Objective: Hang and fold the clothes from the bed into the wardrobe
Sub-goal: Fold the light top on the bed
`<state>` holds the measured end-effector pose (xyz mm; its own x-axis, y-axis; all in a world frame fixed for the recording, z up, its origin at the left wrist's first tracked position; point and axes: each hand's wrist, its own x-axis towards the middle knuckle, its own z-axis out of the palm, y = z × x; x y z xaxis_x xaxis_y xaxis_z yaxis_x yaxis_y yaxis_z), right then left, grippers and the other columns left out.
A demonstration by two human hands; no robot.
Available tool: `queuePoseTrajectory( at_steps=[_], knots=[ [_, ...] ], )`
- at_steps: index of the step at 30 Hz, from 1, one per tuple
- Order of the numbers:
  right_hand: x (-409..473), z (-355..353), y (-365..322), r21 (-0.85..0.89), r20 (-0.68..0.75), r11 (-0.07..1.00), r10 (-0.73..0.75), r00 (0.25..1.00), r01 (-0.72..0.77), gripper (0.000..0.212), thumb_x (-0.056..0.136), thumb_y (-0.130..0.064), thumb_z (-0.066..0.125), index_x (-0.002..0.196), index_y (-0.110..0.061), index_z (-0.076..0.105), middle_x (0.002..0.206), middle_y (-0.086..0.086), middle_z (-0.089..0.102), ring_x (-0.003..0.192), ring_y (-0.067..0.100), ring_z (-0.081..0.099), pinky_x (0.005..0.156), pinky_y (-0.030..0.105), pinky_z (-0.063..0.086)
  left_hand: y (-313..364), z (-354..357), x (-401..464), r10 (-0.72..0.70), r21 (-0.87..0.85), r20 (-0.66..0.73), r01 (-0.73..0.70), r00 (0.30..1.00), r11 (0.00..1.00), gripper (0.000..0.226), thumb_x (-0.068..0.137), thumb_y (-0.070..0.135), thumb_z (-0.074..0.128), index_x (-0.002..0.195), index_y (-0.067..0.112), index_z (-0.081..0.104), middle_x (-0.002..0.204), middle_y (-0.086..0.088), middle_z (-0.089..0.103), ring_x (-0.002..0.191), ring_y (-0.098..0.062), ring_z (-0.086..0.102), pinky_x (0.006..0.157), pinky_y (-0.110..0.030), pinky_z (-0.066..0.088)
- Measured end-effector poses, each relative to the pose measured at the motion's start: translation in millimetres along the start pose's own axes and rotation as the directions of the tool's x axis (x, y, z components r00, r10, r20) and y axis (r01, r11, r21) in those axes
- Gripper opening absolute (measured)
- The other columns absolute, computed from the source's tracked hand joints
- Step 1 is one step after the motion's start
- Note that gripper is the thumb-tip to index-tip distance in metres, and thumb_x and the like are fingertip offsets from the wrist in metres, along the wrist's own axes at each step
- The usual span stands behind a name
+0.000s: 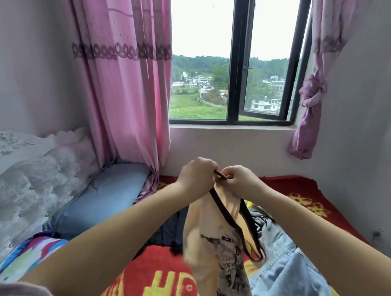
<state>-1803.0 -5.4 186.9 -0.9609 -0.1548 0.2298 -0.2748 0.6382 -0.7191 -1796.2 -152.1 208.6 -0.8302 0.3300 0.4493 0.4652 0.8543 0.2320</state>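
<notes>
A pale peach cotton top with black trim and a dark print is held up at the six o'clock part of the view, above the red patterned bed cover. Its black edge is pinched by the left hand and the right hand, both closed on it. The fabric is judged light, limp and unbreakable; the shoulder seams should be taken for hanging. Light blue denim is seen at five o'clock.
</notes>
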Motion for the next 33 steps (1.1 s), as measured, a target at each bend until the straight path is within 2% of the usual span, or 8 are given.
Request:
queuePoseTrajectory(
  at_steps=[4, 11, 14, 18, 21, 25, 29, 33],
  knots=[
    [-5.3, -0.9, 25.5, -0.093, 0.134, 0.981, 0.179, 0.975, -0.167, 0.015, 0.077, -0.008, 0.048, 0.07, -0.012, 0.06, 0.06, 0.003, 0.059, 0.054, 0.019, 0.056, 0.053, 0.027, 0.047, -14.8, -20.0, 14.4, -0.054, 0.055, -0.091, 0.059, 0.994, 0.997, 0.023, 0.081, 0.01, 0.053, 0.09, 0.018, 0.073, 0.088, 0.004, 0.064, 0.083, -0.019, 0.058, 0.067, -0.025, 0.039],
    [-7.7, -45.5, 70.1, -0.481, 0.092, 0.83, 0.366, 0.926, -0.28, 0.023, 0.077, 0.001, 0.046, 0.063, -0.015, 0.052, 0.069, 0.003, 0.056, 0.07, 0.019, 0.053, 0.055, 0.022, 0.037, -79.1, -40.2, 4.9, -0.371, -0.358, -0.027, 0.338, 0.928, 0.87, 0.037, 0.071, -0.009, 0.045, 0.075, 0.012, 0.075, 0.056, 0.007, 0.06, 0.059, -0.005, 0.051, 0.045, -0.006, 0.035],
    [8.5, -72.4, 48.3, -0.437, 0.081, 0.863, 0.316, 0.945, -0.252, 0.027, 0.079, 0.003, 0.049, 0.065, -0.017, 0.059, 0.056, -0.006, 0.05, 0.053, 0.01, 0.045, 0.041, 0.014, 0.033, -89.9, -30.2, -2.7, -0.411, -0.438, 0.024, 0.379, 0.911, 0.815, 0.039, 0.071, -0.008, 0.042, 0.067, 0.018, 0.07, 0.056, 0.008, 0.057, 0.062, -0.007, 0.05, 0.052, -0.016, 0.036],
    [20.0, -103.4, 22.1, -0.093, 0.19, 0.957, 0.29, 0.938, -0.276, 0.02, 0.088, -0.003, 0.05, 0.076, -0.01, 0.064, 0.063, 0.002, 0.056, 0.057, 0.015, 0.049, 0.053, 0.026, 0.039, -104.2, -32.4, -4.0, -0.494, -0.653, 0.032, 0.392, 0.869, 0.648, 0.034, 0.081, -0.003, 0.042, 0.067, 0.015, 0.067, 0.061, 0.001, 0.056, 0.063, -0.013, 0.048, 0.055, -0.022, 0.038],
    [14.6, -104.5, 23.5, 0.161, 0.235, 0.948, 0.232, 0.944, -0.273, 0.026, 0.095, -0.012, 0.048, 0.072, -0.011, 0.059, 0.066, 0.005, 0.053, 0.053, 0.013, 0.049, 0.052, 0.027, 0.039, -115.5, -43.3, -9.0, -0.43, -0.735, 0.065, 0.335, 0.9, 0.59, 0.03, 0.088, 0.004, 0.044, 0.077, 0.015, 0.069, 0.069, -0.001, 0.061, 0.066, -0.012, 0.053, 0.056, -0.021, 0.041],
    [8.7, -89.5, 30.1, 0.2, 0.1, 0.956, 0.198, 0.975, -0.215, 0.026, 0.093, -0.031, 0.056, 0.076, -0.019, 0.072, 0.066, -0.002, 0.068, 0.058, 0.012, 0.062, 0.057, 0.028, 0.049, -127.0, -60.0, -13.0, -0.248, -0.723, 0.23, 0.336, 0.941, 0.603, 0.023, 0.093, 0.022, 0.054, 0.082, 0.013, 0.072, 0.074, -0.003, 0.07, 0.067, -0.014, 0.064, 0.055, -0.019, 0.052],
    [0.6, -102.6, 22.8, 0.173, 0.464, 0.951, 0.149, 0.873, -0.255, 0.034, 0.066, -0.059, 0.077, 0.082, -0.029, 0.077, 0.087, 0.0, 0.075, 0.077, 0.015, 0.071, 0.06, 0.023, 0.055, -138.2, -81.7, -15.9, -0.146, -0.63, 0.407, 0.393, 0.901, 0.67, 0.044, 0.079, 0.057, 0.065, 0.094, 0.017, 0.076, 0.095, -0.007, 0.074, 0.081, -0.018, 0.071, 0.064, -0.023, 0.056],
    [-0.5, -116.3, 14.3, -0.001, 0.602, 0.966, 0.207, 0.771, -0.259, 0.051, 0.068, -0.034, 0.085, 0.112, -0.019, 0.065, 0.107, 0.009, 0.072, 0.097, 0.028, 0.07, 0.074, 0.036, 0.06, -145.5, -96.9, -21.8, -0.04, -0.56, 0.542, 0.396, 0.839, 0.727, 0.06, 0.071, 0.071, 0.063, 0.107, 0.024, 0.072, 0.111, -0.003, 0.071, 0.099, -0.019, 0.068, 0.077, -0.026, 0.055]
  ],
)
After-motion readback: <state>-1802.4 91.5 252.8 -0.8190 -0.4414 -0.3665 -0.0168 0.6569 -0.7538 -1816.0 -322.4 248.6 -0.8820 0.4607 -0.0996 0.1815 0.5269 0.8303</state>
